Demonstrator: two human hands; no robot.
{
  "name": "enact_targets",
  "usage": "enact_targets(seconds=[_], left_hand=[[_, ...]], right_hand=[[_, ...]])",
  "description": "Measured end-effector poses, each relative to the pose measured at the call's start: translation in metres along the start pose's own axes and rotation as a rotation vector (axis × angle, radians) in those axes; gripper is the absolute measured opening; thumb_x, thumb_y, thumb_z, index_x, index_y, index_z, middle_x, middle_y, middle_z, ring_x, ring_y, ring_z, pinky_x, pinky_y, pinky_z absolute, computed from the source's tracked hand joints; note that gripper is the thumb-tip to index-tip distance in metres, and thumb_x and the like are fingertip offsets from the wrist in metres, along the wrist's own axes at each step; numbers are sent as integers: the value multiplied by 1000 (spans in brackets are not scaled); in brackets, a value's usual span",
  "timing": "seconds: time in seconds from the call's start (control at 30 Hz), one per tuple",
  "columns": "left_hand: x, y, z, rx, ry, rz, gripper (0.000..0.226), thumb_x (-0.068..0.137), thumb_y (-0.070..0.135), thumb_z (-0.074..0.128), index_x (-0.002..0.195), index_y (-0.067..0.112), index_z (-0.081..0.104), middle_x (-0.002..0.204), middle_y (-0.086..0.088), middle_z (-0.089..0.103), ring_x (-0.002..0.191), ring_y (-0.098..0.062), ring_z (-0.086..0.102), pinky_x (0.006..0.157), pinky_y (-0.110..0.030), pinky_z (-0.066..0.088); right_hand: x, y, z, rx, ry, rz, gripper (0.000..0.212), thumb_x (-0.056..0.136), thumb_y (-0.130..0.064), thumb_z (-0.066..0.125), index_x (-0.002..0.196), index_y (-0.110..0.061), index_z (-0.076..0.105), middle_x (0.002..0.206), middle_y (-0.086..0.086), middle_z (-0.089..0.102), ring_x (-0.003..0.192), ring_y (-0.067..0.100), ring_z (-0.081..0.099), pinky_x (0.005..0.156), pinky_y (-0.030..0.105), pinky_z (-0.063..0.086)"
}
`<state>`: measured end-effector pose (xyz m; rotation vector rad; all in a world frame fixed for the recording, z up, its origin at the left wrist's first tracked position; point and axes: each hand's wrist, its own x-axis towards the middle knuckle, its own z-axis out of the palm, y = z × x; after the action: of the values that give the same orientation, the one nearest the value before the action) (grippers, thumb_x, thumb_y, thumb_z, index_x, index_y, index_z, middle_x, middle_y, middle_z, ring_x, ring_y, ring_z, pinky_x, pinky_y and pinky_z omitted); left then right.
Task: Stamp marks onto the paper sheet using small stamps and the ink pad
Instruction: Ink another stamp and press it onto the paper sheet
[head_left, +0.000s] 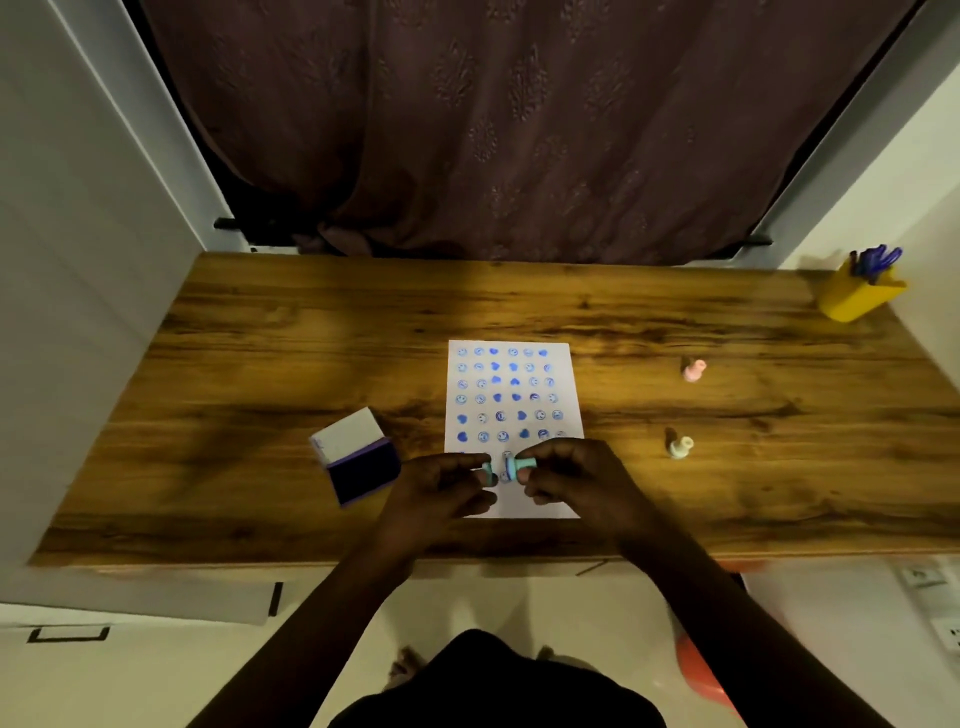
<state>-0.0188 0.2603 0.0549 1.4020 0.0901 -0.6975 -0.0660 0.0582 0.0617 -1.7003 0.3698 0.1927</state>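
Observation:
A white paper sheet (511, 384) lies on the wooden table (260, 364), covered with several rows of blue smiley and heart marks. Over its lower part my right hand (574, 473) pinches a teal stamp (517, 465) held sideways. My left hand (441, 480) pinches a small teal piece (487, 474), perhaps the stamp's cap, just left of it. The two pieces sit a little apart. The ink pad (361, 467) lies open to the left of the paper, its white lid tipped up behind the dark pad.
A pink stamp (694, 370) and a pale yellow stamp (680, 447) lie on the table right of the paper. A yellow pen holder (860, 293) stands at the far right corner. A dark curtain (493, 130) hangs behind the table.

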Motion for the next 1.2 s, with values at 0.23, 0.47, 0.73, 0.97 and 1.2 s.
enact_targets(seconds=[0.23, 0.47, 0.73, 0.97, 1.2], left_hand=[[5, 4, 25, 15, -87, 71, 20, 93, 9, 72, 104, 22, 82, 112, -11, 80, 96, -35, 79, 83, -38, 65], [16, 4, 47, 40, -87, 89, 22, 91, 2, 73, 113, 4, 77, 112, -18, 79, 95, -36, 79, 77, -32, 64], [19, 6, 70, 69, -131, 112, 28, 89, -8, 70, 116, -7, 72, 116, -23, 77, 102, -37, 77, 90, -46, 64], [30, -1, 92, 134, -149, 115, 30, 86, -4, 75, 115, 3, 76, 105, -16, 81, 97, -35, 79, 89, -45, 64], [40, -9, 120, 289, -167, 136, 36, 85, 3, 80, 110, 29, 78, 104, 6, 83, 102, -13, 78, 88, -29, 62]], right_hand=[[-9, 9, -22, -75, 41, -150, 22, 84, -14, 81, 104, -20, 78, 94, -2, 81, 83, 19, 78, 73, 30, 64], [-13, 13, -43, -86, 51, -198, 21, 83, -16, 82, 99, -29, 78, 96, -5, 81, 86, 16, 78, 78, 32, 65], [-21, 21, -59, 36, 34, -41, 21, 89, -31, 77, 101, -14, 78, 88, 3, 80, 79, 19, 78, 72, 28, 62], [-30, 24, -75, 31, 83, 47, 32, 94, -44, 67, 94, -14, 77, 82, 7, 79, 70, 16, 75, 69, 27, 61], [-35, 30, -118, -26, 99, 2, 18, 90, -35, 75, 92, -18, 79, 81, 9, 78, 71, 18, 75, 65, 25, 59]])
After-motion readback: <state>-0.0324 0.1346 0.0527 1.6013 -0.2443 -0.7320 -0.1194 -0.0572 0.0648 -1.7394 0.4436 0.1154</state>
